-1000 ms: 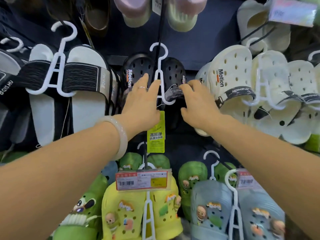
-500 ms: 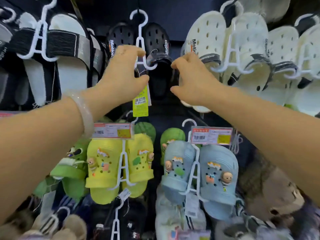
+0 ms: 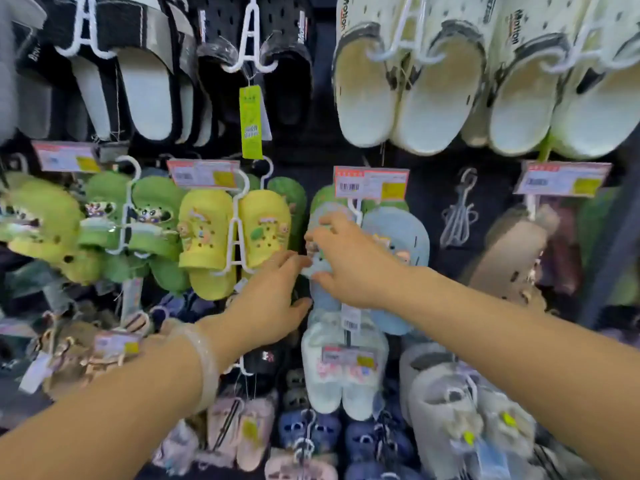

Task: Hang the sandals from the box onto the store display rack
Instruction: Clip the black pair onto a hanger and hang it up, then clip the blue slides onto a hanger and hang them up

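A black perforated sandal pair (image 3: 287,60) hangs on a white hanger (image 3: 250,39) at the top of the display rack, a green tag (image 3: 251,123) dangling below it; neither hand touches it. Lower down hangs a light-blue children's sandal pair (image 3: 398,233) with cartoon charms. My right hand (image 3: 349,265) grips the left sandal of that pair, fingers over its top and thumb underneath. My left hand (image 3: 270,299) reaches in from the left, its fingertips touching the same sandal's edge, thumb spread apart below. No box is in view.
Cream clogs (image 3: 433,98) hang top right and black-and-white slides (image 3: 145,81) top left. Yellow (image 3: 207,237) and green (image 3: 114,223) children's sandals hang left of my hands. An empty hanger (image 3: 459,216) hangs right of the blue pair. Price tags (image 3: 370,183) stick out; more footwear crowds below.
Both hands let go of the black sandal pair's hanger and dropped to the row below, onto the light-blue pair. The view tilted downward with them.
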### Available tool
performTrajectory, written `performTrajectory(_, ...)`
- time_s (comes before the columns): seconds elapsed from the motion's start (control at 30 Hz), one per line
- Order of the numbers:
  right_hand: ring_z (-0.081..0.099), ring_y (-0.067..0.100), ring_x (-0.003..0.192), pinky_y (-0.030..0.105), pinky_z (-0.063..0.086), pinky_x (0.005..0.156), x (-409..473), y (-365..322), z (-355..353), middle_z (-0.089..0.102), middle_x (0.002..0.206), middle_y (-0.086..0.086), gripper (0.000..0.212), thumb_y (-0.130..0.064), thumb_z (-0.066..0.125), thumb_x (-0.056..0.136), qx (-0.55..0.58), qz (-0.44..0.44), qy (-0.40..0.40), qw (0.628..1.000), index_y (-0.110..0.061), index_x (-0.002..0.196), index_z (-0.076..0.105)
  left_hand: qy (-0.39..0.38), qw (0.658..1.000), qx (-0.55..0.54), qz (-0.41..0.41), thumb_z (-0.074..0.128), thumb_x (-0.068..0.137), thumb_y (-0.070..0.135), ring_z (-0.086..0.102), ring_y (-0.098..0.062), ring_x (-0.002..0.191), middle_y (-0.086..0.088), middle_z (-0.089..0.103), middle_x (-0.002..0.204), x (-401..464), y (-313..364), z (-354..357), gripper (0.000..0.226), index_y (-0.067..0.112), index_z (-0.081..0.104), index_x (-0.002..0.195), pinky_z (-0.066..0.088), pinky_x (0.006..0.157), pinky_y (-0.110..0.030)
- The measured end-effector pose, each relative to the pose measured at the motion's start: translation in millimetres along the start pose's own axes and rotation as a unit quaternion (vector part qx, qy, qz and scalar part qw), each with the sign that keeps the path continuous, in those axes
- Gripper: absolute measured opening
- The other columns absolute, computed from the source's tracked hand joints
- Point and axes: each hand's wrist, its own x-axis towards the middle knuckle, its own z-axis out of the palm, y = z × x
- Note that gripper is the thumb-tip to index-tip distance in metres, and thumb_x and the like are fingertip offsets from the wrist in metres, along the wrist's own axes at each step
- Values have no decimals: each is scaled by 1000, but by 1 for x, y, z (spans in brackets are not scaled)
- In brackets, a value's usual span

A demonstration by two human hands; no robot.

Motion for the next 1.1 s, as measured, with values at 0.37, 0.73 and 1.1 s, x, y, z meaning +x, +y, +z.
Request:
performTrajectory(0.37, 45, 35, 117, 39, 41, 96, -78, -1, 197, 34, 132, 16, 47, -21, 60, 87, 143, 119, -267, 946, -3, 127, 42, -227, 971, -17, -73, 62, 82, 20, 42, -35, 121, -17, 44, 130, -90, -68, 131, 51, 4, 46, 128, 37, 100, -39)
performTrajectory(0.73, 53, 27, 110, 27, 34, 77, -249, 14, 456, 56, 118, 16, 11, -20, 53, 91, 226, 253, -474, 812, -14, 98, 59, -469, 851, -46, -233, 58, 87, 27, 45, -27, 124, -10, 43, 138, -255, -134, 360, 53, 14, 40, 135, 37, 100, -28)
performTrajectory(1.1, 53, 20, 82, 17, 37, 56, -455, 21, 724, 59, 91, 9, 21, -15, 43, 98, 241, 425, -558, 671, -3, 109, 55, -600, 736, -93, -299, 53, 92, 24, 44, -26, 126, -11, 41, 140, -411, -143, 651, 50, 12, 36, 138, 38, 101, -32)
